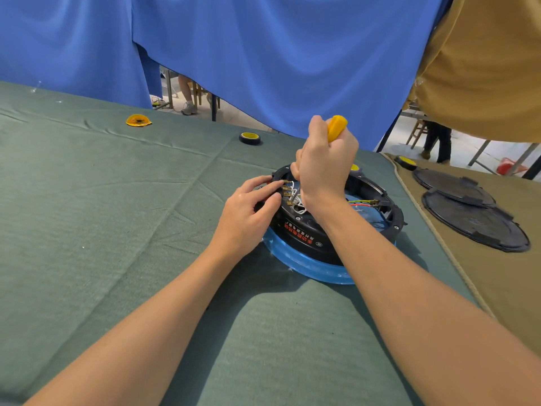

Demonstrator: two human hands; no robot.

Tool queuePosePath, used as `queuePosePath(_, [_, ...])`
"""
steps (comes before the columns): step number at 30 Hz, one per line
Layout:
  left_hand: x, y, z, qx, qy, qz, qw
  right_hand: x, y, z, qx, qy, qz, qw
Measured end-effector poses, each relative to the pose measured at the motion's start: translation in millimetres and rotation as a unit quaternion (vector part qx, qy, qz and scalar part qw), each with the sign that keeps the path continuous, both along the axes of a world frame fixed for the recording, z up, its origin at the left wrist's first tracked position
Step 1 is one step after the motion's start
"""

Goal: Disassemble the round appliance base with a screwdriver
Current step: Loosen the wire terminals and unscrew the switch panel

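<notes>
From the head camera, the round appliance base [295, 232] is sitting on the green cloth [117, 200] at about 3 o'clock of the picture's centre. It is lying open side up, with a blue ring [307, 268] showing around its lower edge.

The right hand [325, 168] is hovering over the base's 11 o'clock part and is gripping the screwdriver [337, 128]. All its fingers are wrapped tightly together around the yellow handle, which is sticking up out of the fist toward 12 o'clock. The hand is hiding the shaft and tip.

The left hand [248, 212] is holding the base's rim at its 9 o'clock edge. Its fingers are lying slightly spread over the top of the rim while the thumb is pressing close below them, right beside a row of brass terminals [288, 190]. White wires [297, 202] are looping just inside the terminals. A red and a yellow-green wire [361, 203] are running toward the base's 3 o'clock wall.

A tape roll [250, 138] is lying at 12 o'clock, well apart from the base, and a yellow dish [138, 121] is sitting at 10 o'clock. Two black round covers [474, 221] are overlapping on a tan cloth [497, 273] at 3 o'clock, with another tape roll [405, 162] beside them. A blue curtain [263, 54] is hanging behind.
</notes>
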State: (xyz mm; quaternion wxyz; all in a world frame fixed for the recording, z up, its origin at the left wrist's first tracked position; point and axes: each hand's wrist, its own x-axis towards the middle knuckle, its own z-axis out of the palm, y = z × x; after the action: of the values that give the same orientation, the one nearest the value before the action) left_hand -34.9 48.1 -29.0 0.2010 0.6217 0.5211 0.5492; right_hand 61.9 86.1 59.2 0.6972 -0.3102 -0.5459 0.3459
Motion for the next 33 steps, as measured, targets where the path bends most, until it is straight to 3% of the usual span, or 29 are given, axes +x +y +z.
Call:
queuePosePath(5, [-0.7,0.6,-0.2,-0.021,0.015,0.025,0.999,-8.2,-2.9,-4.7,0.129,-0.161,-0.078,0.975])
queuePosePath(7, [-0.2,1.1,-0.6,-0.023,0.018,0.03,0.999,-0.3,-4.6,-6.6,0.128,-0.208,-0.111,0.963])
queuePosePath(9, [-0.2,1.8,-1.3,-0.023,0.014,0.034,0.999,11.3,-0.5,1.1,0.081,-0.16,-0.117,0.977])
queuePosePath(11, [0.4,2.5,-1.5,-0.021,0.008,0.034,0.999,19.2,0.4,14.5,0.019,-0.017,-0.062,0.998])
queuePosePath(13, [0.9,2.6,-1.7,-0.017,0.005,0.033,0.999,19.8,0.2,22.6,-0.016,0.113,-0.012,0.993])
queuePosePath(15, [0.6,2.4,-2.1,-0.015,-0.002,0.028,1.0,13.1,-2.1,19.8,-0.04,0.162,0.007,0.986])
queuePosePath(27, [0.3,6.1,-4.7,0.002,0.001,0.025,1.0,4.9,-2.3,-1.1,-0.077,0.17,0.01,0.982])
queuePosePath(33, [0.9,4.3,-4.7,-0.005,0.013,0.024,1.0,-2.8,3.2,-2.8,-0.005,0.023,-0.084,0.996])
